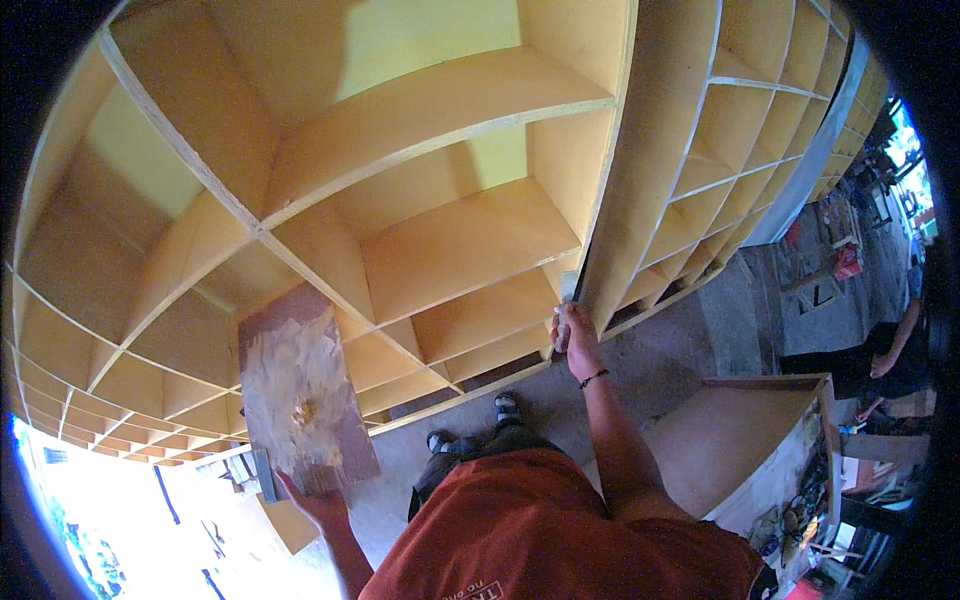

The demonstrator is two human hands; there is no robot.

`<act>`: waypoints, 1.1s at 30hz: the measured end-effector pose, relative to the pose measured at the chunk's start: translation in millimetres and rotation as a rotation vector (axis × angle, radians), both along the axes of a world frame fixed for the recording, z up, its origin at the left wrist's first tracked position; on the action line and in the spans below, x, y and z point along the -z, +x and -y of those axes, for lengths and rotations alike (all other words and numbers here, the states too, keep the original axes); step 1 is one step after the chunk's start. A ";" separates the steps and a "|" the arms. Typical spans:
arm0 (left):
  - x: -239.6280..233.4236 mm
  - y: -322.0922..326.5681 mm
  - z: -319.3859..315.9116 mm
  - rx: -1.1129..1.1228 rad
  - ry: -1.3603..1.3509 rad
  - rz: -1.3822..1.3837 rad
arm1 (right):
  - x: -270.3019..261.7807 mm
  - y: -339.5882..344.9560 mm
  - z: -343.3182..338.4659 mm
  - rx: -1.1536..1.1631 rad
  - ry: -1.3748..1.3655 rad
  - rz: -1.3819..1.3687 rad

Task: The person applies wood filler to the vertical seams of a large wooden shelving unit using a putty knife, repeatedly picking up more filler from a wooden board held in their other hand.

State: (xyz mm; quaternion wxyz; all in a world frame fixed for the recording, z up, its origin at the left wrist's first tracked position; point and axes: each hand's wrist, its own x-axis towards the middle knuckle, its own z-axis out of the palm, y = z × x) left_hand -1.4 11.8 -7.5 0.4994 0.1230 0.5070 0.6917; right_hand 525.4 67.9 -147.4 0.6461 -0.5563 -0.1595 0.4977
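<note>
My left hand (pixel 319 499) grips the lower edge of a thin board (pixel 356 442) smeared with tan paste. A small brownish lump of paste (pixel 301 411) sits near the board's middle. Beside the left fingers, a narrow grey blade-like piece (pixel 265 476) lies along the board's lower left side; its kind is unclear. In my right hand (pixel 577 337) is a putty knife (pixel 568 286), its blade at the front edge of an upright panel of a wooden shelf unit (pixel 480 225). That unit is a grid of open compartments with pale front edges.
Another compartmented shelf unit (pixel 739 142) stands right of the first. Behind me on the right is a wooden table (pixel 720 442) with cluttered items (pixel 791 517) at its side. Another person's arm (pixel 900 341) shows at the far right. My feet (pixel 508 409) stand on a concrete floor (pixel 637 375).
</note>
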 end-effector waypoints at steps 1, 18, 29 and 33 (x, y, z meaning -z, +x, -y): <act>0.9 -1.3 -0.2 0.013 0.005 -0.004 | -8.4 -2.0 4.4 0.007 0.037 -0.066; 8.1 -10.5 -2.2 0.070 0.007 0.075 | -94.3 -14.2 -23.1 -0.048 0.061 -0.483; -3.4 4.5 -1.2 0.076 0.001 0.053 | -90.8 -39.0 -22.5 -0.091 0.021 -0.564; -6.6 9.4 -4.2 0.045 -0.001 0.059 | -93.6 -49.7 -17.9 -0.143 0.029 -0.623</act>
